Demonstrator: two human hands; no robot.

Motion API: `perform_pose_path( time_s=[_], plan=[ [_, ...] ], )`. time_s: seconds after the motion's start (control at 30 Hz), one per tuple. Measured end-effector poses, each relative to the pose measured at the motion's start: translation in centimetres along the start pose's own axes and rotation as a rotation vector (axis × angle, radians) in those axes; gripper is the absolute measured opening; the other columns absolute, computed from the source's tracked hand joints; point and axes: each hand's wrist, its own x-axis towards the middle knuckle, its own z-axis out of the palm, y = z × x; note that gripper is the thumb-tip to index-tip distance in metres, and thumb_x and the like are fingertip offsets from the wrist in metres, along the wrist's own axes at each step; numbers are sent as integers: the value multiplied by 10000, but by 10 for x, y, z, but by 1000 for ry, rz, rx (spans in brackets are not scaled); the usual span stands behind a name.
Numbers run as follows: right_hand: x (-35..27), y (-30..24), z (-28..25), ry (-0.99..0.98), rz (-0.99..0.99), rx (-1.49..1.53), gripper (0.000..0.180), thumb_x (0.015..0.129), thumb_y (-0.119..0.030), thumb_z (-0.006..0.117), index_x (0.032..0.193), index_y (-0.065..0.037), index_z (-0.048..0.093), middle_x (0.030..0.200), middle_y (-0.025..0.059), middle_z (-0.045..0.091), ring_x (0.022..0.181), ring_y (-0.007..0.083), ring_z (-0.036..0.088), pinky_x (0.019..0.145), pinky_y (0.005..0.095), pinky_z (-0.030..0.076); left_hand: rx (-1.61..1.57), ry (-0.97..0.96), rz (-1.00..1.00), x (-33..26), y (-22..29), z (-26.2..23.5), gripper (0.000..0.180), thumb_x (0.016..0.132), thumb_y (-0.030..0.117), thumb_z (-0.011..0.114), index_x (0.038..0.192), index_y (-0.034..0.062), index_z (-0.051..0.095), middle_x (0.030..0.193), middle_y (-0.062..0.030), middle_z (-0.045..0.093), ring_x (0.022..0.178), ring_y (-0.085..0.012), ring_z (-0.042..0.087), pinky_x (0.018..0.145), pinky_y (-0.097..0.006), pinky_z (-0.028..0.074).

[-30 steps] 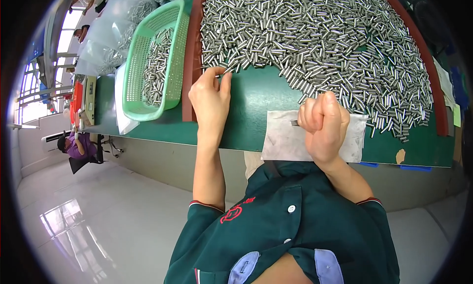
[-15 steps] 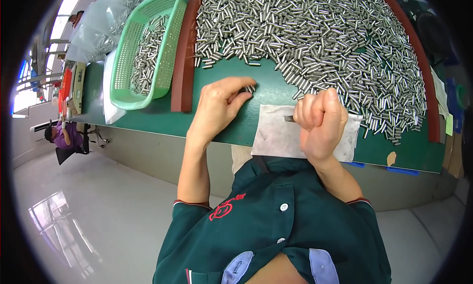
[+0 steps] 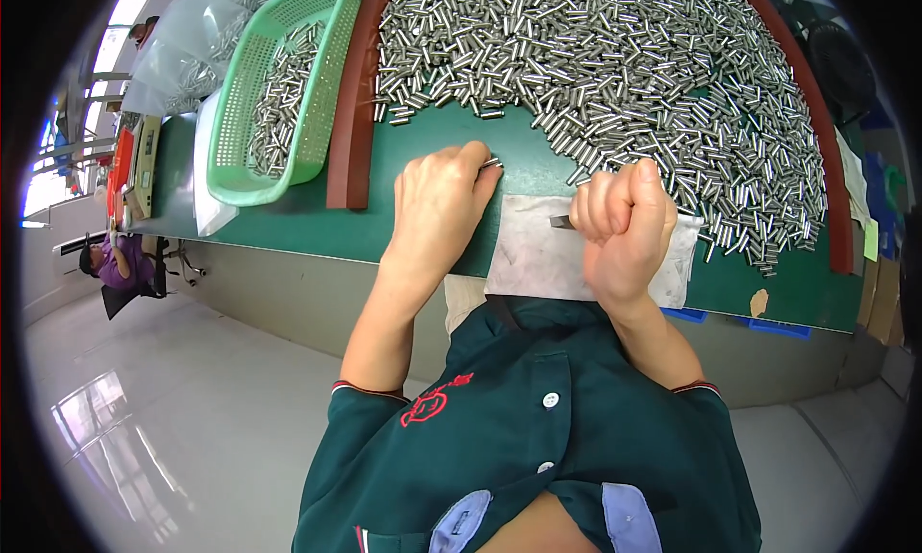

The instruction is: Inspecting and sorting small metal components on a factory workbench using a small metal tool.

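Note:
My left hand (image 3: 437, 203) is closed over the green table, its back turned up. Small shiny metal pins (image 3: 493, 162) poke out between its thumb and fingertips; how many is hidden. In a fist, my right hand (image 3: 629, 231) is wrapped round a tool whose flat, dark metal tip (image 3: 561, 223) sticks out toward the left; the rest of it is covered by the fingers. Under that hand lies a smudged white cloth (image 3: 528, 255) at the table's near edge. A broad heap of loose metal pins (image 3: 595, 63) spreads beyond both hands.
Red-brown rails (image 3: 350, 159) border the heap left and right. Left of them stands a light green perforated basket (image 3: 226, 159) with pins inside. Clear plastic bags (image 3: 173, 63) lie farther left. A person in purple (image 3: 123, 262) sits in the left background.
My left hand has rolled so its back faces up, and its fingers have closed further over the pins. My right hand keeps nearly the same pose; the whole view has shifted slightly.

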Motion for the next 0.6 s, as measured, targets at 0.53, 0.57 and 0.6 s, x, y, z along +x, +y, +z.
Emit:
perform_pose_path(
  time_s=[0.53,0.57,0.6],
  plan=[
    [1,2,2,0,-20,-54,417,915,-222,248,517,-101,277,413,-7,247,366,71,172,368,234,187,-30,-7,329,17,-10,2,94,653,42,582,631,26,492,544,-94,487,494,-225,516,431,-334,395],
    [1,1,2,-2,-13,-54,415,914,-221,249,517,-101,278,413,-7,248,365,70,171,367,232,186,-193,37,293,17,-7,4,72,642,30,592,662,28,523,527,-80,469,469,-207,487,425,-322,380],
    [1,0,2,-4,-7,-53,414,913,-219,250,518,-101,279,413,-8,249,365,69,170,366,231,186,-356,80,255,16,-6,7,80,631,18,603,693,30,554,510,-65,450,443,-189,459,419,-311,365]
  ],
)
